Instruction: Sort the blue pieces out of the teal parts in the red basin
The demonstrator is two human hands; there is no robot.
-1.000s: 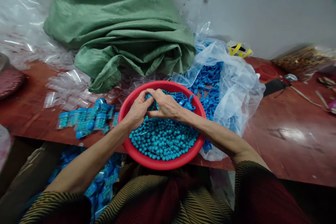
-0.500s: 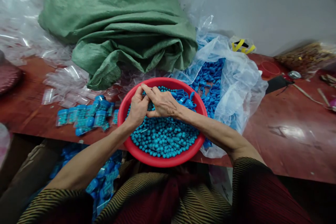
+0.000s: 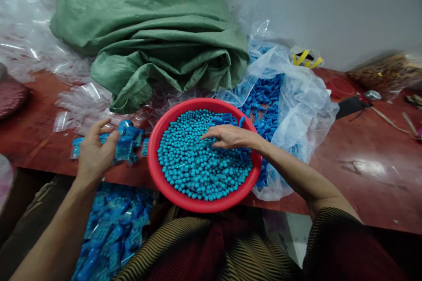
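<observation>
A red basin (image 3: 157, 175) stands at the table's front edge, filled with small turquoise beads (image 3: 184, 140). Just above the beads hovers my right hand (image 3: 231, 136), fingers stretched forward, with no object visible in it. Blue plastic pieces (image 3: 227, 118) lie on the beads behind that hand. My left hand (image 3: 97, 151) is left of the basin, thumb and index finger apart, and I see nothing in it. It partly hides a cluster of small clear containers (image 3: 125, 142) with blue caps and turquoise beads inside.
Clear empty tubes (image 3: 82, 107) lie behind the cluster. A large green sack (image 3: 158, 39) rises at the back. Right of the basin, a translucent bag (image 3: 300, 109) holds blue pieces (image 3: 263, 101). Below the table edge are many filled containers (image 3: 112, 228).
My hands, together over the basin before, are now apart. The left moved left to the filled containers; the right shifted slightly right, over the beads.
</observation>
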